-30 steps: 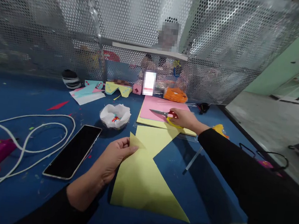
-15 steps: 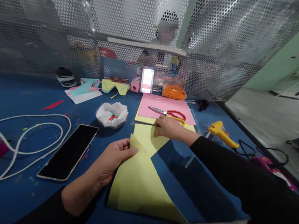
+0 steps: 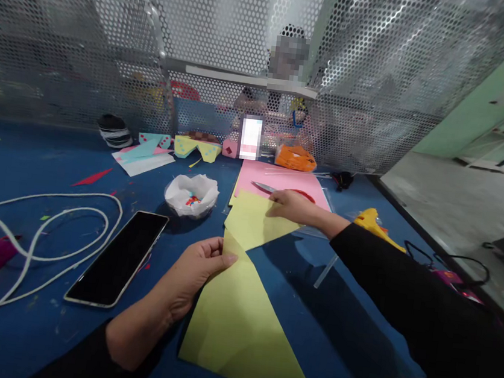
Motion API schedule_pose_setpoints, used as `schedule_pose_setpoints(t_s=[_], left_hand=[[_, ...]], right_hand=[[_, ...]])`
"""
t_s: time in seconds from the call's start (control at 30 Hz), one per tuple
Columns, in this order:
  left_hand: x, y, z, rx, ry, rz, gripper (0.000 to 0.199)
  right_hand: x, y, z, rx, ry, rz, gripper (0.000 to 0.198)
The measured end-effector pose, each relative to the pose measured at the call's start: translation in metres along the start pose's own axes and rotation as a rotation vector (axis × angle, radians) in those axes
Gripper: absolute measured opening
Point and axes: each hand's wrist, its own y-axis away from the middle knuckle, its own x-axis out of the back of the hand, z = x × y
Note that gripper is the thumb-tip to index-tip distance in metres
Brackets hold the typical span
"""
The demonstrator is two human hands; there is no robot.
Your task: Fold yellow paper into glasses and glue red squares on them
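Note:
A sheet of yellow paper (image 3: 242, 315) stretches between my two hands, narrow at its middle and wide at both ends. My left hand (image 3: 199, 274) pinches its left edge near the narrow part, thumb on top. My right hand (image 3: 293, 209) grips the far part of the sheet, which is lifted and slants to the right; the fingertips are partly hidden. Just behind that hand, scissors (image 3: 263, 187) with a red handle lie on pink paper (image 3: 253, 174). The hand and yellow sheet cover part of them.
Left of the sheet are a black phone (image 3: 119, 259), a white cable (image 3: 105, 233) and a paper-lined bowl (image 3: 191, 195). A yellow glue gun (image 3: 369, 219) lies at right, near a clear glue stick (image 3: 326, 271). Behind stand paper butterfly shapes (image 3: 197, 148) and a perforated metal screen (image 3: 225, 28).
My right hand has lifted the far part of the yellow paper and swung it rightward, partly over the pink paper and scissors. My left hand keeps its pinch.

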Motion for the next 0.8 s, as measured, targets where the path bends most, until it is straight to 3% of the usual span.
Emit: schedule_pose_setpoints(t_s=[0.2, 0.37, 0.53, 0.8], left_hand=[[-0.002, 0.001, 0.002, 0.007, -0.001, 0.006, 0.040], [-0.002, 0.001, 0.003, 0.014, -0.005, 0.011, 0.037], [-0.003, 0.001, 0.002, 0.044, -0.006, -0.005, 0.038], [-0.003, 0.001, 0.005, 0.022, -0.025, 0.030, 0.043]], right_hand=[[0.024, -0.029, 0.027, -0.206, -0.022, 0.055, 0.035], [0.036, -0.037, 0.052, -0.343, 0.124, 0.061, 0.037], [0.030, -0.015, 0.060, -0.330, 0.270, -0.074, 0.035], [0.018, -0.002, 0.045, -0.258, 0.421, -0.092, 0.037]])
